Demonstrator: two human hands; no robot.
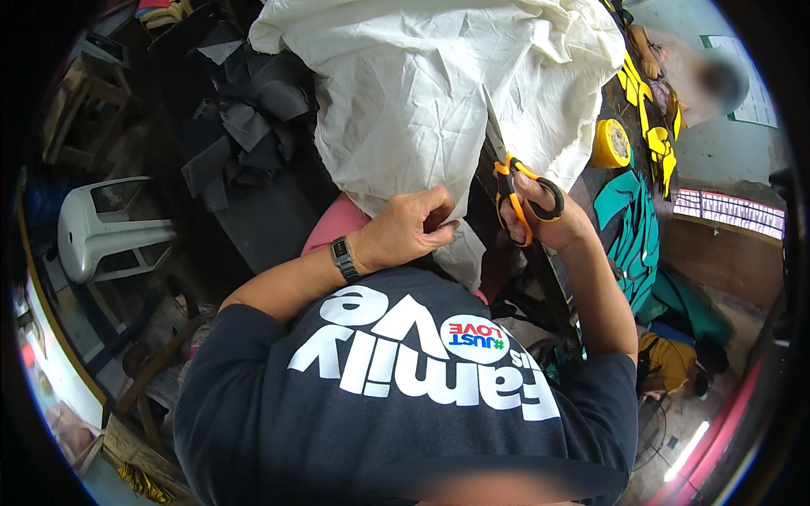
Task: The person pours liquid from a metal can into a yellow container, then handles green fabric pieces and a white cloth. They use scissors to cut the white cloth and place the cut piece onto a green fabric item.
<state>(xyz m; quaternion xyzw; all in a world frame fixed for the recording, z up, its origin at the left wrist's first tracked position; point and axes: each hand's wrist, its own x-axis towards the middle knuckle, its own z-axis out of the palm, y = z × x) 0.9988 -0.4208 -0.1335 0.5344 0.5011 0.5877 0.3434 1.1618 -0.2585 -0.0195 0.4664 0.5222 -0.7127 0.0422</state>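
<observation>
A large white cloth (pixel 405 93) spreads in front of me, wrinkled, with a long slit running up from its near edge. My left hand (pixel 407 226) is closed in a pinch on the cloth's near edge, left of the slit. A narrow end of the cloth hangs below that hand toward my lap. My right hand (pixel 553 218) has its fingers through the handles of orange-and-black scissors (pixel 512 192). Their blades point away from me, at the slit, and the cloth partly hides the tips.
Dark grey fabric scraps (pixel 257 118) lie in a pile at the left. To the right are a round yellow container (pixel 611 143), teal fabric pieces (pixel 629 223) and yellow strips (pixel 662 152). A white plastic stool (pixel 114 223) stands far left. Other people (pixel 671 358) are at the right.
</observation>
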